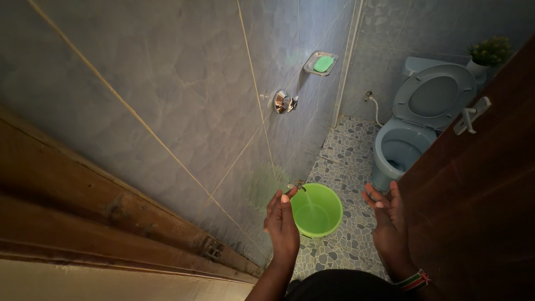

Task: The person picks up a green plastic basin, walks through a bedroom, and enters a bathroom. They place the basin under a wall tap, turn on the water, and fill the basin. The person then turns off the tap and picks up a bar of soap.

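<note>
Water runs from the low wall tap (295, 185) into the green bucket (316, 210) on the pebble floor, filling only begun, bottom barely covered, while left hand (283, 220) and right hand (387, 217) hover above, fingers spread, holding nothing.

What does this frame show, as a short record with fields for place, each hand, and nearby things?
place: small tiled bathroom with a pebble floor
left hand: open, empty, raised near the low tap
right hand: open, empty, fingers spread, beaded wristband
bucket: green, under the tap, water running in
wall: soap dish with green soap, chrome knob
far end: blue toilet, lid up
right: brown door
</note>
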